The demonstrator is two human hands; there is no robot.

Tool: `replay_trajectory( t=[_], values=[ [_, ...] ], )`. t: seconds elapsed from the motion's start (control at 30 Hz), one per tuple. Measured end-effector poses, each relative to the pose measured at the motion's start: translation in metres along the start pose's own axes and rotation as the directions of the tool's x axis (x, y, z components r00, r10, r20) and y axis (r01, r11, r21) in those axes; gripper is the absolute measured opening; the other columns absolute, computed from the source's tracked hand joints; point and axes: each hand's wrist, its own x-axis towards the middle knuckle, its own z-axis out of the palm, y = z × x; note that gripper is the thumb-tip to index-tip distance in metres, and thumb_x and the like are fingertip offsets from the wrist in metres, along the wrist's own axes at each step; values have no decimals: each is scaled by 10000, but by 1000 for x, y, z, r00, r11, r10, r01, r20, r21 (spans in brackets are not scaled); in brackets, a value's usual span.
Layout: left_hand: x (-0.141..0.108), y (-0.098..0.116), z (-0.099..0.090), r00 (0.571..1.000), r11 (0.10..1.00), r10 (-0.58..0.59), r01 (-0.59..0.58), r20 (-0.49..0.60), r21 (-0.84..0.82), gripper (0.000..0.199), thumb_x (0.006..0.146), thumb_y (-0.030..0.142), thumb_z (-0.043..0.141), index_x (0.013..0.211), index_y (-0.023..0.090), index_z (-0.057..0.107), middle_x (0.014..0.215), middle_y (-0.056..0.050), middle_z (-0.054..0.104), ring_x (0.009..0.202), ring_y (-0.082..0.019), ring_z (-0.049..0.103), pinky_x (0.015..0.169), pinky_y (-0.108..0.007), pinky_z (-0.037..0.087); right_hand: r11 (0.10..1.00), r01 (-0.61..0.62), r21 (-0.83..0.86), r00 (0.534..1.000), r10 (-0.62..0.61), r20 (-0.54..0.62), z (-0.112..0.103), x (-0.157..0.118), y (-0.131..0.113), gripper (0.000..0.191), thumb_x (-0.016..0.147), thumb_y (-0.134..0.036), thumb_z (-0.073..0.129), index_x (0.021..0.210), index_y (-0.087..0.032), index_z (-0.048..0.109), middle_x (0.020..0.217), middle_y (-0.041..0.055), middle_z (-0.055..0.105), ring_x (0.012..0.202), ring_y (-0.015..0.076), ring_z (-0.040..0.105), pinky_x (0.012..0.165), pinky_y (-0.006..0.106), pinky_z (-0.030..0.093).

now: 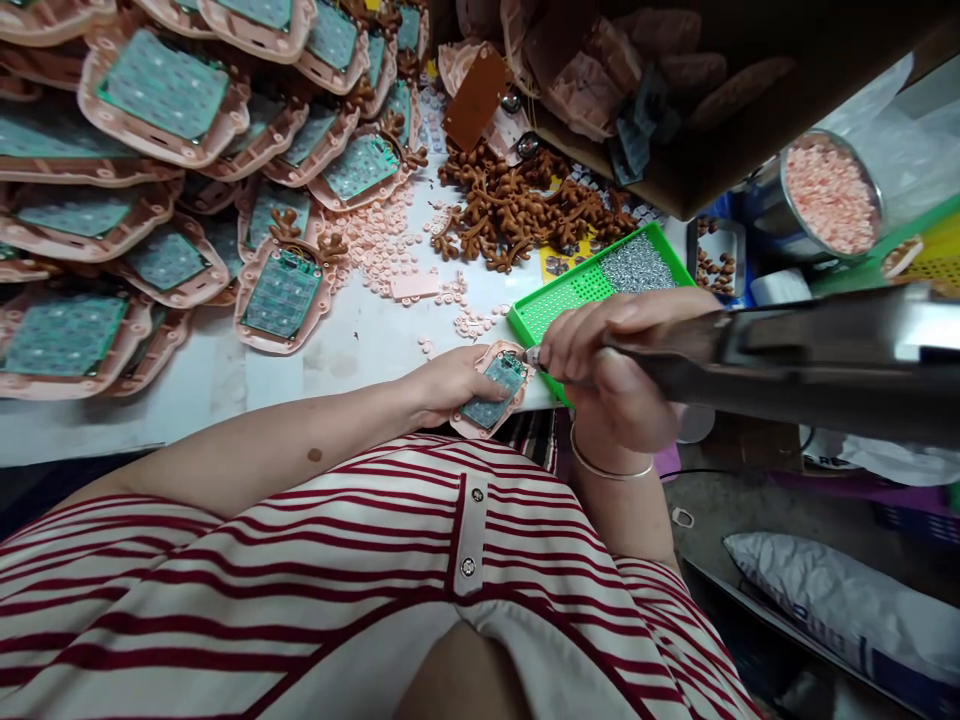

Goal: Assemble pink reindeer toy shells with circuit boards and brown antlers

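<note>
My left hand (pixel 452 384) is closed on a pink plastic shell (pixel 480 424), with the thumb lying over the green circuit board (pixel 487 402) set inside it. In my right hand (pixel 611 370) is a dark power screwdriver (pixel 750 350), blurred and reaching off to the right. Its tip (pixel 532 357) meets the upper right edge of the shell; whether a screw sits there is too small to tell. Just behind my right hand lies a green perforated tray (pixel 559 302) holding a heap of small silver screws (pixel 639 266).
Stacked pink shells with boards (pixel 161 95) fill the left. Brown antler-shaped pieces (pixel 517 205) and small pink parts (pixel 375 240) lie at the back. An overhanging cardboard box (pixel 720 130) holds more shells. A metal bowl of pink pieces (pixel 832 195) stands right.
</note>
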Motion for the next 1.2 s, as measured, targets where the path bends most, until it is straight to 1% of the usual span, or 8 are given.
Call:
replay_trajectory(
  t=[0.1,0.17,0.3,0.4,0.5,0.63,0.93,1.2],
  values=[
    [-2,0,-1,1000,1000,-12,12,7,-17,395,577,85,751,945,128,612,745,-37,688,621,-149,626,609,-271,507,951,254,178,967,-245,-73,-7,8,-10,233,779,-421,760,927,-305,623,551,-69,477,405,116,474,374,283,420],
    [-4,-1,-2,1000,1000,2,-2,1,-31,419,595,95,758,987,123,612,775,-53,698,647,-159,642,623,-280,525,944,298,138,950,-279,-142,-15,8,-8,219,785,-377,759,949,-310,629,565,-71,487,399,108,464,375,278,401],
    [-7,-3,-5,999,998,38,-40,-29,-46,457,613,103,766,1041,129,605,840,-69,709,696,-178,666,642,-294,548,981,193,31,954,-180,-238,-31,-6,6,198,793,-418,735,888,-301,608,556,-70,480,400,103,442,393,281,369],
    [-8,-3,-5,999,999,37,-38,-22,-34,470,625,107,770,1062,127,599,838,-69,703,690,-174,661,624,-280,547,989,130,64,968,-113,-226,-35,-17,15,190,793,-416,731,847,-290,599,534,-66,477,419,112,456,404,286,379],
    [-8,-2,-4,999,999,34,-34,-20,-25,486,637,110,771,1087,129,588,849,-70,700,692,-173,658,611,-275,549,985,150,89,969,-129,-209,-36,-24,21,147,820,-377,717,903,-304,619,558,-64,491,429,114,466,414,284,405],
    [-7,-2,-3,999,1000,19,-20,-49,-10,488,643,113,778,1091,126,585,867,-78,703,704,-175,664,625,-278,560,978,186,96,969,-167,-182,-37,-30,26,193,840,-361,705,1014,-341,625,572,-72,488,419,112,450,410,277,416],
    [-6,-4,-4,997,1000,20,-19,-74,9,462,654,114,784,1077,131,599,893,-85,714,707,-174,673,635,-270,556,987,156,40,975,-147,-168,-41,-35,33,228,849,-418,683,1034,-316,598,593,-65,503,431,121,469,408,279,429],
    [-7,-5,-5,997,999,39,-39,-70,11,449,659,130,798,1067,135,611,899,-84,718,714,-172,671,646,-272,554,981,161,112,975,-140,-172,-42,-39,33,206,845,-327,703,1035,-330,622,640,-56,521,483,119,504,465,285,455]
  ],
)
